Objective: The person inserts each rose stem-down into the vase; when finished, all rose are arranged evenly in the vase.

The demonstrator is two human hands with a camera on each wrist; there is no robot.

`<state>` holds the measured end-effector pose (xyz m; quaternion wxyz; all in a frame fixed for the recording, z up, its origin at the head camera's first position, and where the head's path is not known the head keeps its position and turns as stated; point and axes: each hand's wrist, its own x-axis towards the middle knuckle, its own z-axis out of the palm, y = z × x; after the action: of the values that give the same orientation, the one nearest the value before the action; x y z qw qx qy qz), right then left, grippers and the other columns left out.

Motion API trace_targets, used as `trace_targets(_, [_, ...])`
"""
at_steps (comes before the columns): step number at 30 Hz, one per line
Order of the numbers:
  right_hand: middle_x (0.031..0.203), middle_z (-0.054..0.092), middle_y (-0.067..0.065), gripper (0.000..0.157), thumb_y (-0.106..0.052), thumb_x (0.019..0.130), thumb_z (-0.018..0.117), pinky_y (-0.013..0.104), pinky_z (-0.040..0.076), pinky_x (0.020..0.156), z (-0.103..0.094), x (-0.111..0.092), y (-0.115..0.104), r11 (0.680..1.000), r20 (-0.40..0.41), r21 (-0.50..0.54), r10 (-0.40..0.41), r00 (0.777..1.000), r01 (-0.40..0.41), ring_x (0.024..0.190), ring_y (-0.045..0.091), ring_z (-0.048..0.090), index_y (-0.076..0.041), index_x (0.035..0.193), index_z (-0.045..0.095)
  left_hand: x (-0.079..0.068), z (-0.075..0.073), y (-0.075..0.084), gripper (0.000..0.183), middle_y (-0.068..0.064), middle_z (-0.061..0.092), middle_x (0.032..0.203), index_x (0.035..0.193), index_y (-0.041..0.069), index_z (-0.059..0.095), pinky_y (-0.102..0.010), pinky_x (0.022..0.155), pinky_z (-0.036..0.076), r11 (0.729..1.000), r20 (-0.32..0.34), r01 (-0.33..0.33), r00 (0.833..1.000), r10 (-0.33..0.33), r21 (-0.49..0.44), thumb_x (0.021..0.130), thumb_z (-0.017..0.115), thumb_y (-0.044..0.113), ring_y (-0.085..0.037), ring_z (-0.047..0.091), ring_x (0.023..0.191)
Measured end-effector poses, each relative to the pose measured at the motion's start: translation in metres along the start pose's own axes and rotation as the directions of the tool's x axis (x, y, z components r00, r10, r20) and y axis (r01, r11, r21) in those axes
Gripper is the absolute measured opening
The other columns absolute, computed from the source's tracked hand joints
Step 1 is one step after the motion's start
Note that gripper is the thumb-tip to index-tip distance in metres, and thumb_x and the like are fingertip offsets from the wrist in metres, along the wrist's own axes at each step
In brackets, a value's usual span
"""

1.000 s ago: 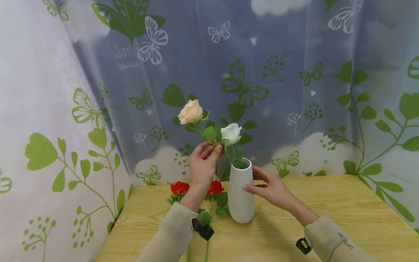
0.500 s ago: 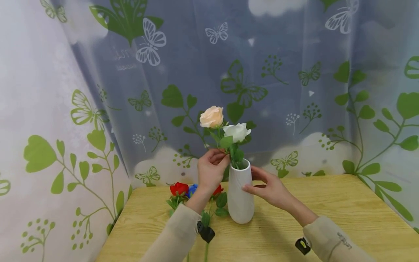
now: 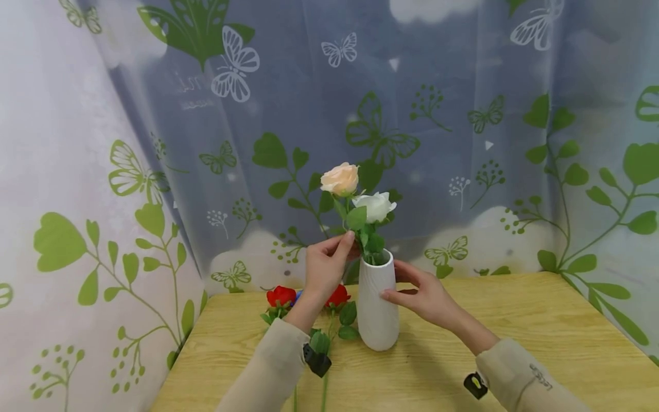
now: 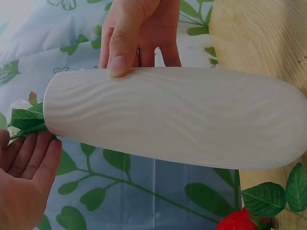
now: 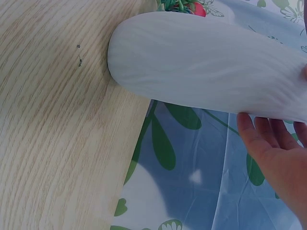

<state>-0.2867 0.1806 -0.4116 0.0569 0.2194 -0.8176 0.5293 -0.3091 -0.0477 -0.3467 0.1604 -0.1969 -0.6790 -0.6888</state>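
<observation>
A white vase [image 3: 378, 309] with a wavy surface stands upright on the table. My right hand [image 3: 429, 294] grips its upper right side, thumb in front and fingers behind; in the left wrist view the thumb presses on the vase wall [image 4: 168, 115]. A white rose [image 3: 376, 207] leans out of the vase mouth. Beside it, higher and to the left, is a peach rose [image 3: 340, 179] with its stem running down to the mouth. My left hand [image 3: 326, 263] pinches this stem among the leaves [image 3: 356, 218], just left of the rim. The lower stems are hidden inside the vase.
Left of the vase, two red roses [image 3: 281, 296] lie on the wooden table [image 3: 463, 355], with green stems towards the front edge. A bit of a blue flower [image 3: 298, 295] shows between them, partly hidden by my left forearm. A printed curtain [image 3: 437, 171] hangs behind.
The peach rose has moved right and now stands more upright over the vase beside the white rose. My left hand moved right and down with it, then slightly back left. My right hand keeps its grip.
</observation>
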Motion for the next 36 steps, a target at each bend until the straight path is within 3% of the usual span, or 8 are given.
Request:
trace_targets(3, [0.146, 0.063, 0.011, 0.075, -0.029, 0.095, 0.082, 0.046, 0.061, 0.102, 0.0, 0.0, 0.0, 1.0, 0.002, -0.001, 0.003, 1.0, -0.003, 0.128, 0.032, 0.063, -0.016, 0.159, 0.046, 0.0, 0.0, 0.002, 0.024, -0.024, 0.079, 0.101, 0.114, 0.0, 0.081, -0.037, 0.087, 0.066, 1.0, -0.018, -0.009, 1.0, 0.009, -0.004, 0.101, 0.074, 0.018, -0.038, 0.079, 0.09])
trace_targets(10, [0.146, 0.063, 0.011, 0.075, -0.03, 0.095, 0.081, 0.046, 0.06, 0.103, 0.001, 0.0, 0.0, 1.0, 0.005, 0.001, 0.006, 1.0, -0.006, 0.128, 0.032, 0.063, -0.017, 0.16, 0.046, 0.001, 0.002, 0.005, 0.018, -0.02, 0.08, 0.097, 0.107, 0.0, 0.082, -0.022, 0.075, 0.063, 0.998, -0.076, -0.03, 0.996, 0.034, 0.049, 0.096, 0.079, 0.013, -0.014, 0.077, 0.08])
trace_targets(17, [0.146, 0.063, 0.009, 0.073, -0.03, 0.096, 0.08, 0.044, 0.06, 0.102, 0.001, 0.0, 0.001, 1.0, 0.017, 0.005, -0.012, 1.0, 0.012, 0.128, 0.031, 0.063, -0.019, 0.16, 0.046, -0.002, 0.001, 0.004, 0.016, -0.02, 0.08, 0.093, 0.101, 0.0, 0.083, -0.02, 0.066, 0.058, 0.989, -0.056, -0.061, 0.996, 0.069, 0.132, 0.095, 0.079, 0.014, -0.003, 0.068, 0.072])
trace_targets(20, [0.146, 0.063, 0.009, 0.072, -0.03, 0.097, 0.08, 0.044, 0.059, 0.102, 0.001, 0.0, 0.001, 1.0, 0.018, 0.011, -0.013, 1.0, 0.013, 0.128, 0.031, 0.063, -0.02, 0.16, 0.046, -0.003, 0.0, 0.002, 0.014, -0.019, 0.081, 0.094, 0.097, 0.001, 0.084, -0.018, 0.063, 0.055, 0.979, -0.02, -0.074, 0.997, 0.079, 0.19, 0.094, 0.08, 0.014, -0.004, 0.067, 0.071])
trace_targets(25, [0.147, 0.063, 0.01, 0.072, -0.03, 0.097, 0.079, 0.04, 0.06, 0.101, 0.001, 0.0, 0.001, 1.0, 0.019, 0.012, -0.016, 1.0, 0.016, 0.128, 0.031, 0.063, -0.019, 0.16, 0.045, -0.006, 0.0, -0.004, 0.012, -0.015, 0.082, 0.1, 0.096, 0.004, 0.086, -0.018, 0.065, 0.057, 0.968, 0.028, -0.05, 0.999, 0.044, 0.246, 0.093, 0.079, 0.014, -0.014, 0.074, 0.079])
trace_targets(31, [0.147, 0.063, 0.01, 0.072, -0.03, 0.097, 0.079, 0.036, 0.061, 0.099, 0.001, -0.001, 0.001, 1.0, 0.012, 0.002, -0.024, 1.0, 0.024, 0.127, 0.031, 0.063, -0.018, 0.16, 0.046, -0.008, 0.001, -0.005, 0.012, -0.015, 0.082, 0.1, 0.097, 0.004, 0.086, -0.018, 0.065, 0.058, 0.966, 0.031, -0.044, 0.999, 0.037, 0.254, 0.092, 0.08, 0.013, -0.023, 0.077, 0.082])
trace_targets(36, [0.147, 0.063, 0.01, 0.072, -0.03, 0.097, 0.079, 0.034, 0.06, 0.098, 0.001, 0.0, 0.001, 1.0, 0.009, -0.003, -0.02, 1.0, 0.02, 0.128, 0.031, 0.063, -0.018, 0.16, 0.046, -0.011, -0.001, -0.005, 0.015, -0.014, 0.082, 0.097, 0.101, 0.006, 0.085, -0.021, 0.067, 0.06, 0.969, 0.009, 0.031, 0.999, -0.034, 0.245, 0.091, 0.083, 0.018, -0.018, 0.076, 0.082])
